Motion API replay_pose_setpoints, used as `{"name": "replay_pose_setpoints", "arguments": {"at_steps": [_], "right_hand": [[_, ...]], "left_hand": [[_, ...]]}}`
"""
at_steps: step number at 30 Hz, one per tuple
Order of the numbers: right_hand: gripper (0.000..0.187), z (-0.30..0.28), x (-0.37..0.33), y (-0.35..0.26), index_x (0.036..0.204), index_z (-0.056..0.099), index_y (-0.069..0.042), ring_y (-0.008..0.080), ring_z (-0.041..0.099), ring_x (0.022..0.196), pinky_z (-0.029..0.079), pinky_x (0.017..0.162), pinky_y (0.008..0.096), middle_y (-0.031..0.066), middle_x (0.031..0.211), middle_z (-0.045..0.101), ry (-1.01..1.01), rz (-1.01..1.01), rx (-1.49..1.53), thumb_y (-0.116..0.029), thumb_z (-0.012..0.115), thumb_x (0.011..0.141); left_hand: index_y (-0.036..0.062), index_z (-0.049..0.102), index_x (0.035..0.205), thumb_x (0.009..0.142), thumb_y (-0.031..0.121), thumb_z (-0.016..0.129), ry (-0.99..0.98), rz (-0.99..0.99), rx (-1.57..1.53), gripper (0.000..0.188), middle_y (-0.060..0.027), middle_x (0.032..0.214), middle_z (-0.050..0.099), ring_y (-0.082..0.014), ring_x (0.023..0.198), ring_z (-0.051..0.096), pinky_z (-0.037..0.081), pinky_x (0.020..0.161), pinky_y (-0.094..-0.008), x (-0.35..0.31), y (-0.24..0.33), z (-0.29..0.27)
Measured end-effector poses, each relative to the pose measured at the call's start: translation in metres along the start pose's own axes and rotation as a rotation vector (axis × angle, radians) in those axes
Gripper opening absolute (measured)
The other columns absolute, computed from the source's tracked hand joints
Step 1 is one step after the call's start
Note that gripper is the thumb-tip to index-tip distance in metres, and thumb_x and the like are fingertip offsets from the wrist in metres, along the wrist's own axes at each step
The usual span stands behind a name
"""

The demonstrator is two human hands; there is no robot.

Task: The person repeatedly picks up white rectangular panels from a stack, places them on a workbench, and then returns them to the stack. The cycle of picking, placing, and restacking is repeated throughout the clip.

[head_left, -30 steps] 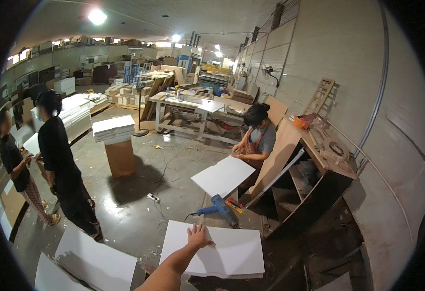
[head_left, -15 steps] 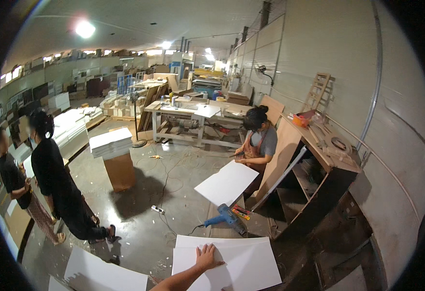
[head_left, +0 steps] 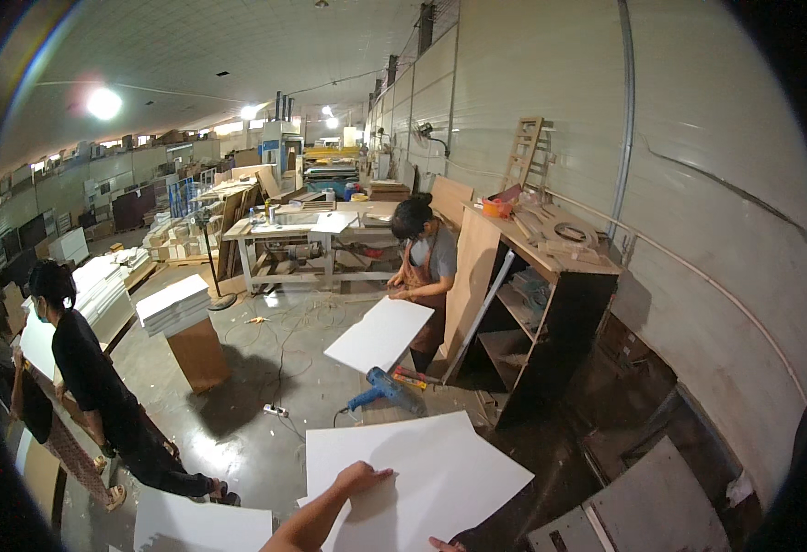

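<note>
A large white panel [head_left: 440, 460] lies tilted in front of me, over another white sheet whose edge shows at its left. My left hand [head_left: 362, 477] rests on the panel's upper face, thumb stretched to the right; its other fingers are partly hidden from view. At the lower edge of the picture, part of my right hand [head_left: 446, 545] shows, a thumb over the panel's near right edge, the rest cut off. Just beyond the panel lies a blue heat gun [head_left: 385, 394], apart from both hands.
Across from me a co-worker [head_left: 426, 267] handles another white panel [head_left: 380, 333]. Two people stand at the left. A white sheet [head_left: 201, 524] lies at lower left. An open cabinet [head_left: 551, 322] stands at right; a power strip [head_left: 276, 410] and cords lie on the floor.
The white panel has turned and its far right corner has shifted. My left hand has gone from fingers spread to a more bunched pose. My right hand has come into view; my view has swung right.
</note>
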State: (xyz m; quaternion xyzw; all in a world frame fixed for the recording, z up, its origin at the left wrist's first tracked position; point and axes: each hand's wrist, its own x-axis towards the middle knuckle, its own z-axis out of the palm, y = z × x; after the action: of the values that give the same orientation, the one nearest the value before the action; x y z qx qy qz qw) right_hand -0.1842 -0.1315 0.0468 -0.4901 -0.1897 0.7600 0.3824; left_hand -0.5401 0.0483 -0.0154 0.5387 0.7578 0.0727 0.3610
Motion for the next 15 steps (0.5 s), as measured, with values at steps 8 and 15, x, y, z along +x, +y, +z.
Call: {"name": "replay_pose_setpoints", "arguments": {"at_steps": [8,15], "right_hand": [[0.061,-0.144,-0.116,-0.038,0.156,0.068,-0.004,0.0374,0.071,0.133,0.056,0.116,0.0509,0.0145,0.151,0.074,-0.01,-0.237,0.264,-0.045,0.065,0.111],[0.066,-0.295,-0.278,-0.004,0.17,0.058,-0.01,0.0413,0.059,0.154,0.046,0.128,0.0642,0.0129,0.168,0.065,0.077,-0.386,0.736,-0.052,0.051,0.119]], "left_hand": [[-0.0083,0.087,0.109,0.107,0.066,0.071,0.117,0.068,-0.503,0.076,-0.0225,0.102,0.085,-0.0334,0.094,0.082,0.063,0.09,-0.0486,-0.137,0.162,0.073],[-0.0072,0.084,0.111,0.109,0.06,0.075,0.191,0.068,-0.838,0.068,-0.0186,0.101,0.082,-0.0305,0.09,0.077,0.061,0.085,-0.0491,-0.236,0.29,0.222]]}}
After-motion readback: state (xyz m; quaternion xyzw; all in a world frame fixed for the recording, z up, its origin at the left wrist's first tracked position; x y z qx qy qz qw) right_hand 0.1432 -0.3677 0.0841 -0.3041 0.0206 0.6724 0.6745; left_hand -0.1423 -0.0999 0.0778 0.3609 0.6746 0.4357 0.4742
